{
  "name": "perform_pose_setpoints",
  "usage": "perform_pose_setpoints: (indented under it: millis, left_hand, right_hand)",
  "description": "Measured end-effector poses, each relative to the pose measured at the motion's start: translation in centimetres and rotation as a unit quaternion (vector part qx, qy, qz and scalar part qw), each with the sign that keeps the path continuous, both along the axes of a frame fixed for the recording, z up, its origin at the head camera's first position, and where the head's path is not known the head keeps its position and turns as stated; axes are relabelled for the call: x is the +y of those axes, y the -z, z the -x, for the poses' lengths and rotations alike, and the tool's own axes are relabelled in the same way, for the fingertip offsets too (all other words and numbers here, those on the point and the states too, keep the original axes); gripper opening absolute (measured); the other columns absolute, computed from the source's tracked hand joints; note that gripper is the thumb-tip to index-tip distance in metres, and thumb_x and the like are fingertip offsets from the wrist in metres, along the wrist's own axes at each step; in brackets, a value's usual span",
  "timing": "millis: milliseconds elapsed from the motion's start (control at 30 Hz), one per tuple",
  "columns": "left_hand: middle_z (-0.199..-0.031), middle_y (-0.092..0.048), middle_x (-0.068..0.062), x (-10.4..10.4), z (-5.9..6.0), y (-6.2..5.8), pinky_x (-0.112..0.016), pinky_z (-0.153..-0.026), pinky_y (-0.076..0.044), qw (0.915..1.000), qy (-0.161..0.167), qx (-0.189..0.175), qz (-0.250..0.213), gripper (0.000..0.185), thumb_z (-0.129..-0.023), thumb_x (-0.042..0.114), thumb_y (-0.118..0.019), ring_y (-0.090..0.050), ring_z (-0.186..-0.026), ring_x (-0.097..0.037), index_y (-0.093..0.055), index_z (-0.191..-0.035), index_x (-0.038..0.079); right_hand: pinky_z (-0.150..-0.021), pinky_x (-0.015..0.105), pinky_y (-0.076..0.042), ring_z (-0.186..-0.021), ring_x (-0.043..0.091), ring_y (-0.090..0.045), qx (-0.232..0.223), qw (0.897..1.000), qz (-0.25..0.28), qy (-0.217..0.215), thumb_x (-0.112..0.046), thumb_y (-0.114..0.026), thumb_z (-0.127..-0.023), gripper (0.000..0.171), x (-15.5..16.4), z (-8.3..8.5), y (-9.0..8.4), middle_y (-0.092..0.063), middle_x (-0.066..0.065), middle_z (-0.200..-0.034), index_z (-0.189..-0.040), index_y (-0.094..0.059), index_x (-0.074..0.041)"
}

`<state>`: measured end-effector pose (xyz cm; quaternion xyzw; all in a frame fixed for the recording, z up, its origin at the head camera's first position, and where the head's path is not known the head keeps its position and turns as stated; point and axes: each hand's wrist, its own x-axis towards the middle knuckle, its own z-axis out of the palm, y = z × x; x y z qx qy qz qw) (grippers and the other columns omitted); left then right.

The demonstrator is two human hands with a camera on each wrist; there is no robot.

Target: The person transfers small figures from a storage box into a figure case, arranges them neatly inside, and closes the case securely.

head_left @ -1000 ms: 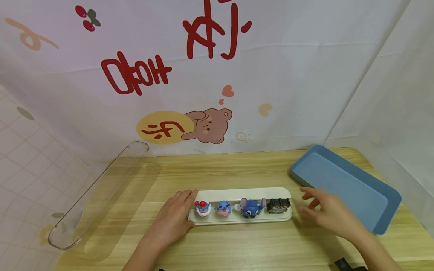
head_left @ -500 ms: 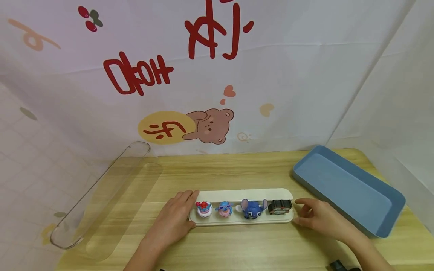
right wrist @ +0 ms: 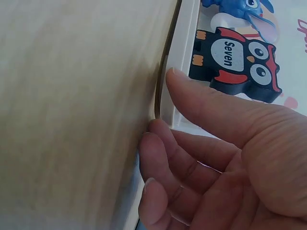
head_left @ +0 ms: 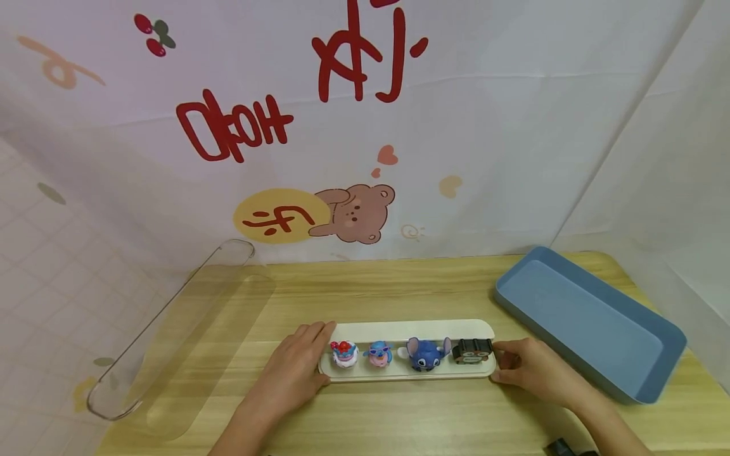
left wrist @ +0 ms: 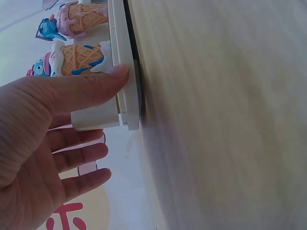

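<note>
Both hands grip the white tray (head_left: 407,330) at table centre: left hand (head_left: 293,367) pinching its nine o'clock end; right hand (head_left: 527,369) its three o'clock end; next, seemingly, a level lift keeps the toys (head_left: 424,353) upright.

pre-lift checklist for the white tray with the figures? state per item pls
1. Left hand grips the white tray at its left end, thumb on the rim: ok.
2. Right hand grips the tray's right end: ok.
3. Four figures seated in a row, including the owl figure nearest the right hand: ok.
4. Figures fixed to the tray: cannot tell.
5. Blue tray apart from the white tray: ok.
6. Clear cover lies off to the left, apart: ok.
</note>
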<state>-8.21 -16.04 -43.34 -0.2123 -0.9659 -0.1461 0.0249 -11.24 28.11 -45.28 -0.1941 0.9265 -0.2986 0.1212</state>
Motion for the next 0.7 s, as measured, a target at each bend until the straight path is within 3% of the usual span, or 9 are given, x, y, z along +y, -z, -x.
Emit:
perform_pose_setpoints:
  millis: [133, 500, 700]
  left_hand:
    - [-0.139, -0.06, -0.011, -0.1, 0.1, -0.1, -0.05, -0.103, -0.051, 1.0, 0.007, -0.003, 0.002, 0.093, -0.07, 0.015, -0.099, -0.056, -0.126, -0.029, -0.053, -0.149, -0.001]
    - [-0.145, -0.057, -0.016, -1.1, 0.0, -1.1, -0.056, -0.107, -0.048, 0.9996, 0.013, -0.025, 0.0, 0.097, -0.071, 0.021, -0.095, -0.054, -0.134, -0.035, -0.049, -0.153, 0.002]
    - [-0.147, -0.056, -0.014, -2.4, -0.4, -2.3, -0.055, -0.106, -0.047, 0.9994, 0.0, -0.001, 0.034, 0.089, -0.069, 0.013, -0.077, -0.052, -0.136, -0.033, -0.05, -0.153, 0.006]
  right_hand:
    - [-0.064, 0.026, -0.05, -0.073, -0.002, -0.056, -0.002, 1.0, 0.001, 0.006, -0.025, -0.088, -0.084, 0.051, 0.0, 0.0, 0.0, -0.065, -0.013, -0.081, -0.121, -0.07, 0.005]
    - [-0.065, 0.026, -0.049, -0.073, -0.002, -0.056, -0.011, 1.0, 0.005, 0.016, -0.028, -0.088, -0.084, 0.058, -0.1, -0.1, 0.1, -0.065, -0.015, -0.08, -0.125, -0.068, 0.008]
    - [-0.066, 0.026, -0.05, -0.074, -0.002, -0.057, -0.007, 1.0, 0.002, 0.018, -0.029, -0.088, -0.084, 0.058, -0.2, -0.2, 0.0, -0.065, -0.015, -0.081, -0.124, -0.068, 0.007]
